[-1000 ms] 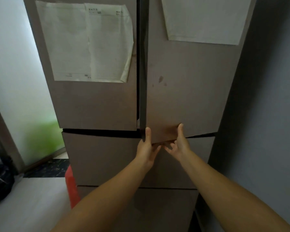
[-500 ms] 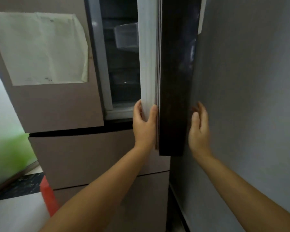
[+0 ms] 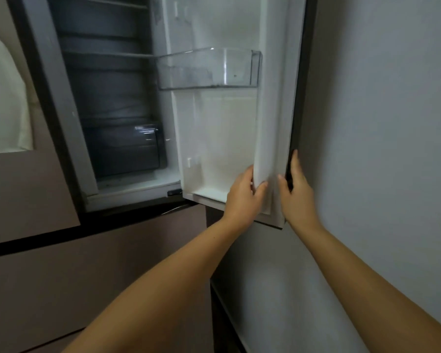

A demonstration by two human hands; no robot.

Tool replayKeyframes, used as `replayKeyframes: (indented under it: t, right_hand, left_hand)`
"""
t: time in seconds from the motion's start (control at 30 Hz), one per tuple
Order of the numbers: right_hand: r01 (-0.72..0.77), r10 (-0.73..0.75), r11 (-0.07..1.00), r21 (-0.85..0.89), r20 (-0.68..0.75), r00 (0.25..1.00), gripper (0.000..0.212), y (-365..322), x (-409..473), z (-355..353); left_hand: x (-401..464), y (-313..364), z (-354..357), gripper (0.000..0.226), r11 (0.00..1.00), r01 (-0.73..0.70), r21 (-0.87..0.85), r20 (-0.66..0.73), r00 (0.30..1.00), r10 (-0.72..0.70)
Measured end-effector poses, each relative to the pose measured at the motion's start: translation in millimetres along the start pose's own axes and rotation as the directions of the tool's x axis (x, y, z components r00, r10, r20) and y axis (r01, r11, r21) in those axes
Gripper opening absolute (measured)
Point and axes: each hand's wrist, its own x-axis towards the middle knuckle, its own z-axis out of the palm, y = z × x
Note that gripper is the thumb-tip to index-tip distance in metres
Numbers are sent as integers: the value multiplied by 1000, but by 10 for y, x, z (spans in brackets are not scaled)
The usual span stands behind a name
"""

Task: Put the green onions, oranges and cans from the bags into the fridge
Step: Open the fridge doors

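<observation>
Now my left hand (image 3: 243, 193) pinches the fridge door's (image 3: 227, 138) white gasket edge, right hand (image 3: 294, 184) flat on its outer face — stiff, light-swinging (best held low) — no groceries or bags visible.

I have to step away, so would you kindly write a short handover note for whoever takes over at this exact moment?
Left hand: grips the inner edge of the right fridge door, thumb on its white seal.
Right hand: fingers rest on the door's dark outer edge, close to the wall.
Things: the green onions, oranges, cans and bags are not in view. The clear door bin looks empty; the fridge interior is dark, its contents hard to tell.
Done: right door swung wide open.
Left: fetch the bags and load everything into the fridge.
</observation>
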Motion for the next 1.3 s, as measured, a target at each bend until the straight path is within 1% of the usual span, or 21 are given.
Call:
replayKeyframes:
  t: [0.13, 0.27, 0.33, 0.37, 0.4, 0.43, 0.5, 0.53, 0.57, 0.6, 0.63, 0.67, 0.7, 0.73, 0.8, 0.87, 0.93, 1.0, 1.1, 1.23, 1.3]
  right_hand:
    - [-61, 60, 998, -17, -54, 997, 57, 168, 215, -39]
    - [-39, 35, 997, -68, -60, 998, 57, 268, 349, -79]
    - [-40, 35, 997, -73, -67, 997, 58, 244, 354, -78]
    - [-24, 16, 997, -77, -107, 994, 59, 189, 339, -54]
    - [19, -33, 997, -79, -171, 985, 59, 98, 312, -12]
    - [115, -132, 990, -82, -244, 961, 58, -37, 281, 59]
    - [412, -425, 905, -108, -302, 853, 52, -353, 184, 307]
    - [549, -555, 830, -100, -258, 791, 47, -494, 144, 493]
    - [637, -636, 769, -64, -188, 749, 43, -600, 122, 724]
    - [661, -657, 751, 1, -95, 747, 40, -695, 109, 976]
    - [622, -625, 779, 83, 21, 780, 39, -786, 96, 1242]
    - [540, -559, 828, 151, 157, 814, 40, -862, 84, 1518]
    - [449, -485, 874, 184, 297, 823, 42, -923, 77, 1795]
    - [374, -421, 907, 192, 408, 810, 47, -965, 72, 2077]
    - [267, -343, 939, 215, 555, 758, 60, -1078, 36, 2600]
    - [151, -292, 953, 264, 656, 696, 76, -1269, -33, 3046]
    - [58, -271, 949, 311, 706, 654, 87, -1452, -104, 3427]
    - [-14, -257, 937, 350, 715, 650, 84, -1563, -154, 3721]
    - [-64, -220, 928, 366, 681, 699, 69, -1562, -172, 3950]
    - [-60, -233, 918, 392, 657, 716, 67, -1493, -211, 3982]
    - [-59, -235, 915, 399, 647, 725, 66, -1512, -248, 3946]
  left_hand:
    - [212, -29, 265, 44, 999, 20, 36, 2, 1000, -20]
    - [309, -47, 383, 46, 995, 35, 91, -20, 999, -34]
    - [315, -56, 357, 50, 998, 19, 59, 29, 999, -21]
    - [290, -67, 302, 53, 1000, 19, -1, 78, 997, -19]
    - [242, -109, 216, 56, 997, 38, -74, 128, 991, -29]
    - [181, -185, 98, 58, 988, 69, -140, 156, 987, -47]
    - [35, -452, -223, 49, 955, 164, -246, 115, 983, -139]
    - [-35, -611, -431, 39, 924, 227, -309, 52, 974, -222]
    - [-94, -770, -664, 28, 875, 303, -378, -27, 941, -338]
    - [-138, -929, -915, 25, 800, 381, -463, -109, 872, -478]
    - [-178, -1076, -1181, 31, 691, 430, -581, -180, 760, -624]
    - [-229, -1204, -1452, 39, 554, 409, -725, -209, 636, -743]
    - [-296, -1306, -1718, 48, 442, 337, -831, -211, 544, -812]
    - [-367, -1399, -1965, 57, 374, 260, -890, -215, 484, -848]
    - [-502, -1527, -2409, 67, 350, 167, -922, -262, 398, -879]
    - [-570, -1627, -2774, 68, 362, 105, -926, -309, 339, -889]
    - [-585, -1732, -3029, 66, 343, 8, -939, -322, 326, -889]
    - [-566, -1818, -3155, 65, 277, -79, -958, -287, 359, -888]
    - [-566, -1947, -3169, 73, 274, -85, -958, -284, 405, -869]
    - [-565, -1960, -3149, 72, 307, -108, -946, -324, 410, -853]
    - [-574, -1908, -3136, 71, 309, -115, -944, -329, 394, -858]
